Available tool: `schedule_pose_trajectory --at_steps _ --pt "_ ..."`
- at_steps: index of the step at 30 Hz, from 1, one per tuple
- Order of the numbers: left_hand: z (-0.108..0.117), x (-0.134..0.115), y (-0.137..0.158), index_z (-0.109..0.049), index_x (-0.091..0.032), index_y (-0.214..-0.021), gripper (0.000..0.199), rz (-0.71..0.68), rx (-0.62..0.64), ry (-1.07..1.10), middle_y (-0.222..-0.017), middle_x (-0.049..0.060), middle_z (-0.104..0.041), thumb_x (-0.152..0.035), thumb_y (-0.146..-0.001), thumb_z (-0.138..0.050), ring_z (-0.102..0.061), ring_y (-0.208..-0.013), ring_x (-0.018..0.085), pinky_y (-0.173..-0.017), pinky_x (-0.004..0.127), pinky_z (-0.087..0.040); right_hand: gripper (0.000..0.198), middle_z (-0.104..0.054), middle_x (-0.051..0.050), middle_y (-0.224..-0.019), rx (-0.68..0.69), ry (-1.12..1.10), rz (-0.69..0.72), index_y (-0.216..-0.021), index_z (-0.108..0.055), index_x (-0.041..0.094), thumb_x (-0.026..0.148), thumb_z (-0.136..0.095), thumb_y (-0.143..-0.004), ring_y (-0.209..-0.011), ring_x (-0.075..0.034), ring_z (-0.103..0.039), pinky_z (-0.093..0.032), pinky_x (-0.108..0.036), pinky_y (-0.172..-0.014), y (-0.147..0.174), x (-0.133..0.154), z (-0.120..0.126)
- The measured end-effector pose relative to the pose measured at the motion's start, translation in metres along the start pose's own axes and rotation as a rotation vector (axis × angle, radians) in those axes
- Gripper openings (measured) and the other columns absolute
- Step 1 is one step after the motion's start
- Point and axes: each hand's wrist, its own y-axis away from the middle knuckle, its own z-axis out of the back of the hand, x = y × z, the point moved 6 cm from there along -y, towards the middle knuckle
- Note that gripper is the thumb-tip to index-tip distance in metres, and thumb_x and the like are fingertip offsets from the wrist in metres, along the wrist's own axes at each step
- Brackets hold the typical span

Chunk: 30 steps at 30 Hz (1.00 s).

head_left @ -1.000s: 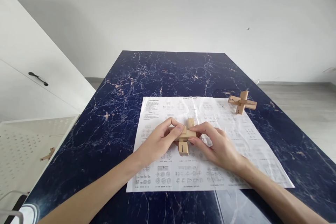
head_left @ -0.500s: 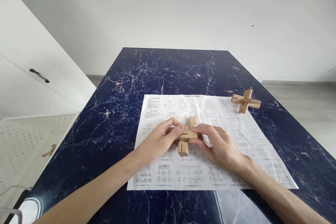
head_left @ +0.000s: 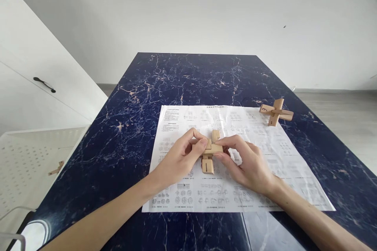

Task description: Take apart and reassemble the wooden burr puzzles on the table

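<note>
In the head view, your left hand (head_left: 176,157) and right hand (head_left: 247,160) pinch opposite sides of a wooden block assembly (head_left: 212,149); it lies between your fingertips, just below and right of frame centre, above the printed sheet (head_left: 235,125) on the blue table (head_left: 182,76).

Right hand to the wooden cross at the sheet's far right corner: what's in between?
Just a stretch of the printed sheet, between the right hand and the cross. Shows in the head view.
</note>
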Motion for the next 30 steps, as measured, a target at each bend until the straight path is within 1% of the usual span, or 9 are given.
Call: schedule_pose_trajectory --at_steps 6,10,13,16,19,22,26,28,30 --pt "0.000 0.002 0.000 -0.053 -0.023 -0.097 0.037 0.043 0.016 0.029 -0.078 -0.003 -0.054 -0.058 -0.108 -0.053 -0.048 -0.066 0.014 -0.062 0.029 -0.039 0.010 -0.073 -0.002 -0.080 -0.008 -0.035 0.007 -0.115 -0.062 0.024 0.030 -0.061 -0.108 -0.064 -0.018 -0.068 -0.054 -0.029 -0.058 -0.002 0.003 0.000" --pt "0.000 0.001 0.000 -0.058 -0.022 -0.098 0.039 0.054 -0.005 0.032 -0.088 0.000 -0.058 -0.057 -0.110 -0.047 -0.054 -0.079 0.016 -0.075 0.032 -0.046 0.011 -0.074 -0.003 -0.083 -0.018 -0.038 -0.009 -0.116 -0.062 0.024 0.030 -0.062 -0.107 -0.067 -0.018 -0.070 -0.056 -0.029 -0.061 -0.003 0.001 0.001" --pt "-0.001 -0.001 0.001 -0.063 -0.023 -0.108 0.041 0.054 -0.014 0.058 -0.096 0.002 -0.061 -0.058 -0.112 -0.041 -0.058 -0.086 0.018 -0.081 0.034 -0.049 0.012 -0.074 -0.003 -0.085 -0.047 -0.031 -0.035 -0.117 -0.061 0.024 0.031 -0.062 -0.107 -0.070 -0.019 -0.071 -0.057 -0.030 -0.063 -0.003 -0.003 0.003" --pt "-0.005 -0.005 0.002 -0.061 -0.027 -0.128 0.040 0.018 0.036 0.088 -0.110 0.005 -0.064 -0.057 -0.102 -0.064 -0.061 -0.095 0.020 -0.086 0.036 -0.052 0.013 -0.076 -0.005 -0.093 -0.081 -0.043 -0.076 -0.116 -0.061 0.024 0.032 -0.063 -0.106 -0.074 -0.019 -0.073 -0.059 -0.031 -0.066 -0.002 -0.008 0.006" --pt "-0.006 -0.006 0.003 -0.057 -0.029 -0.137 0.063 -0.013 0.040 0.063 -0.120 0.006 -0.063 -0.044 -0.084 -0.089 -0.063 -0.100 0.021 -0.089 0.037 -0.053 0.016 -0.076 -0.003 -0.092 -0.090 -0.052 -0.109 -0.118 -0.063 0.025 0.035 -0.065 -0.105 -0.076 -0.019 -0.073 -0.059 -0.032 -0.068 -0.002 -0.011 0.006" --pt "-0.001 -0.004 0.002 -0.059 -0.028 -0.135 0.061 -0.005 -0.037 0.051 -0.118 0.006 -0.065 -0.040 -0.083 -0.091 -0.064 -0.095 0.020 -0.086 0.037 -0.054 0.020 -0.076 -0.004 -0.096 -0.091 -0.046 -0.157 -0.123 -0.063 0.025 0.037 -0.062 -0.107 -0.080 -0.021 -0.072 -0.058 -0.034 -0.070 -0.005 -0.015 0.006" --pt "0.012 0.000 0.000 -0.058 -0.027 -0.136 0.064 0.041 -0.211 0.084 -0.111 0.005 -0.067 -0.042 -0.083 -0.091 -0.066 -0.095 0.020 -0.084 0.037 -0.057 0.029 -0.071 -0.012 -0.119 -0.108 0.039 -0.222 -0.133 -0.059 0.025 0.041 -0.057 -0.109 -0.096 -0.026 -0.070 -0.060 -0.040 -0.076 -0.011 -0.023 0.013" --pt "0.017 0.001 0.000 -0.057 -0.027 -0.137 0.064 0.047 -0.276 0.093 -0.108 0.003 -0.067 -0.041 -0.083 -0.090 -0.067 -0.095 0.020 -0.085 0.036 -0.057 0.041 -0.064 -0.015 -0.133 -0.014 0.085 -0.196 -0.140 -0.056 0.025 0.047 -0.064 -0.105 -0.112 -0.031 -0.067 -0.061 -0.047 -0.088 -0.013 -0.027 0.013" --pt "0.020 0.000 -0.001 -0.057 -0.026 -0.137 0.064 0.038 -0.315 0.095 -0.108 0.003 -0.067 -0.039 -0.083 -0.090 -0.067 -0.095 0.019 -0.085 0.035 -0.057 0.064 -0.056 -0.017 -0.146 0.120 0.117 -0.157 -0.148 -0.052 0.027 0.055 -0.075 -0.095 -0.130 -0.036 -0.060 -0.057 -0.057 -0.102 -0.013 -0.031 0.009"
